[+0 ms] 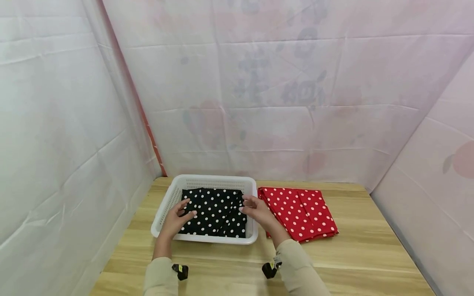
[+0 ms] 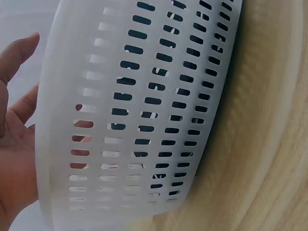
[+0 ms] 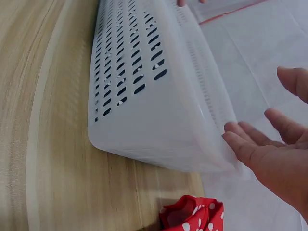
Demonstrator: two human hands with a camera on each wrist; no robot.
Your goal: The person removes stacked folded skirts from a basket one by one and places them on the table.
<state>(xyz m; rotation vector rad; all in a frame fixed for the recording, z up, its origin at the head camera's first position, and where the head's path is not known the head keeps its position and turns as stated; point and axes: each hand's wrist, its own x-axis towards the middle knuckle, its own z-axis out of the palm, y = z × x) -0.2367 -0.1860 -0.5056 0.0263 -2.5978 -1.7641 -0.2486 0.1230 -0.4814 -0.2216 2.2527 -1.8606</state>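
- Sleeves [image 1: 161, 277] lie nearest the head camera. The right one passes close by the red dotted cloth [image 1: 301, 209]; a low sweep could drag its folds askew.
- Black dotted cloth [image 1: 211, 211] lies folded inside the white basket [image 1: 207, 239], creased toward its right side. Uneven pressure could bunch the layers there.
- Left hand [image 1: 175, 220]: at the black cloth's left side, thumb and fingers spread, pinching nothing. Contact cannot be told.
- Right hand [image 1: 261, 212]: by the black cloth's right edge, fingers loosely apart, no pinch seen. Wrist devices [image 1: 269, 270] could snag the rim and slide the basket along the wooden table [image 1: 222, 271].
- Red dotted cloth sits just beside the basket; its loose edge could catch beneath, should the basket shift.
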